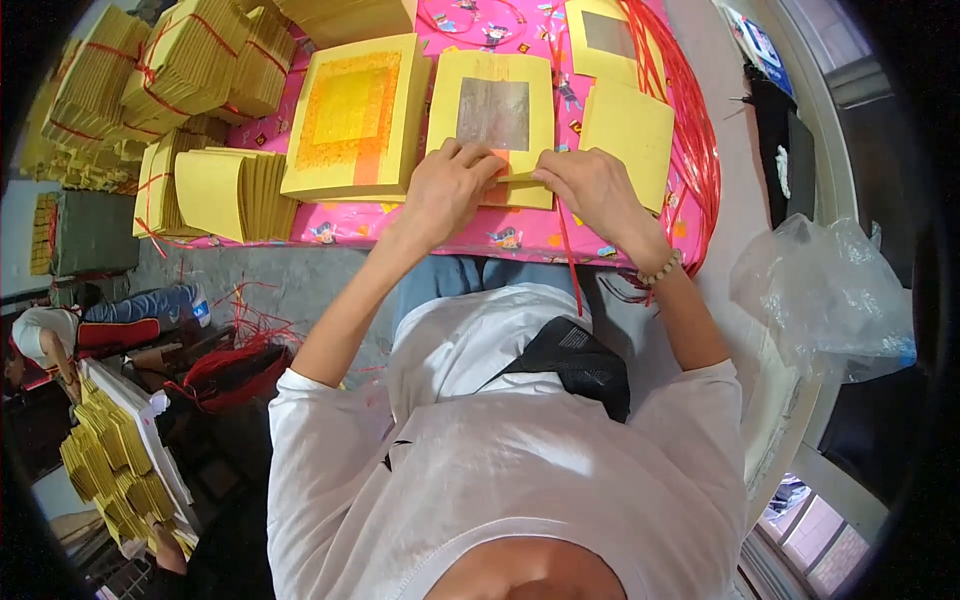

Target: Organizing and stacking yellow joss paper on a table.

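A stack of yellow paper sheets [541, 90] with a silver-grey square on its top lies on the pink table in front of me. My left hand [452, 190] is closed at its near left edge, fingers curled over the top beside an orange strip. My right hand [597, 190] pinches the near right corner, thumb and forefinger together. The near edge looks lifted between the hands, over more yellow paper. To the left stands a thicker yellow stack [350, 105] with an orange-bordered square. Plain yellow sheets [628, 135] lie just right of my right hand.
Tied yellow bundles [185, 65] are piled at the far left of the pink tablecloth [505, 235]. Red plastic strands [690, 120] hang over the table's right side. A clear plastic bag [825, 290] sits at right. Other people work at a white table [140, 420] lower left.
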